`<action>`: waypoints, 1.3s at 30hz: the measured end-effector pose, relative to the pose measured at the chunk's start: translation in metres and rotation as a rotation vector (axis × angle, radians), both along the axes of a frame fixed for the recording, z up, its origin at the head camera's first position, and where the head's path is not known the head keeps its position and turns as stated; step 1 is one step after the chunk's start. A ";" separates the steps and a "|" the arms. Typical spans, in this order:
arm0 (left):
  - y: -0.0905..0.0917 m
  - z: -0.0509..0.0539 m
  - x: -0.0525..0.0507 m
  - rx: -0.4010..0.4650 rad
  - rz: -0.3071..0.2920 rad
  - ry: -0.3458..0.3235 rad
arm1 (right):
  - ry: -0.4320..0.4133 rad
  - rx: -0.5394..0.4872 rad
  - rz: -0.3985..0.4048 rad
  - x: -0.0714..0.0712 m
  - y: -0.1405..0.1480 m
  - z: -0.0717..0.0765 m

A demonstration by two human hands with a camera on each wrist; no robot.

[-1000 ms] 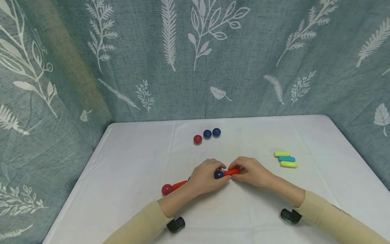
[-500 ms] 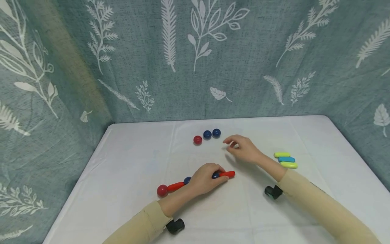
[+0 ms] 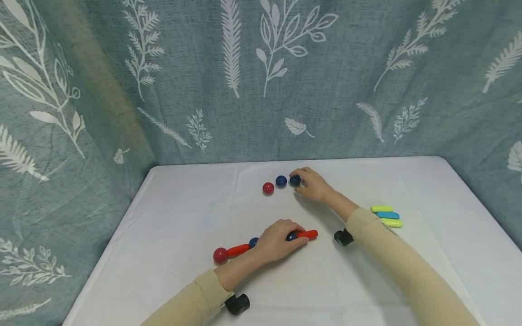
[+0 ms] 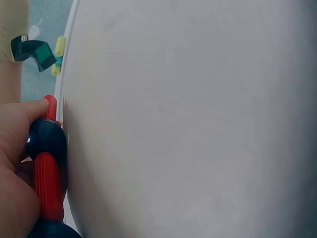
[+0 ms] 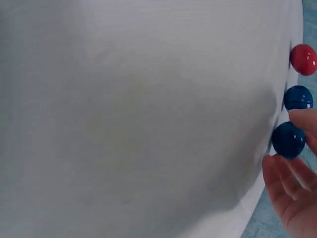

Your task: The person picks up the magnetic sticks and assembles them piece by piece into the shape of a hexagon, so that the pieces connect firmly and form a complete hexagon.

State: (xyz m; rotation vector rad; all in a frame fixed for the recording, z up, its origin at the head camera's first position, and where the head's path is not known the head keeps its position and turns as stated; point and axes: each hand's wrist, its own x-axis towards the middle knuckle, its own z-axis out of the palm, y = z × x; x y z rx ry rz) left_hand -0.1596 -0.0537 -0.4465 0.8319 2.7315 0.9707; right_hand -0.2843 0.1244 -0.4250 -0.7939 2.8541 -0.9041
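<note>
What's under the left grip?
Under the left grip, the left wrist view shows a red stick between two blue balls. In the head view, that stick is covered.

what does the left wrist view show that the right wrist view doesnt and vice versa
Left wrist only: left hand gripping joined red rods and blue balls, yellow and blue sticks, right arm with black camera.
Right wrist only: red ball, loose blue balls, right hand at one.
Both: white tabletop, teal cloth.
</note>
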 end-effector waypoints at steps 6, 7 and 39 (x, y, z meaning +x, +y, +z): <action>0.000 -0.001 0.000 0.006 0.005 0.006 | 0.019 0.003 -0.035 0.013 0.014 -0.005; -0.001 -0.002 -0.001 0.007 0.005 0.006 | 0.021 -0.002 -0.034 0.017 0.018 -0.006; -0.013 0.001 -0.001 0.010 0.022 0.005 | -0.303 -0.249 0.110 0.112 0.059 -0.018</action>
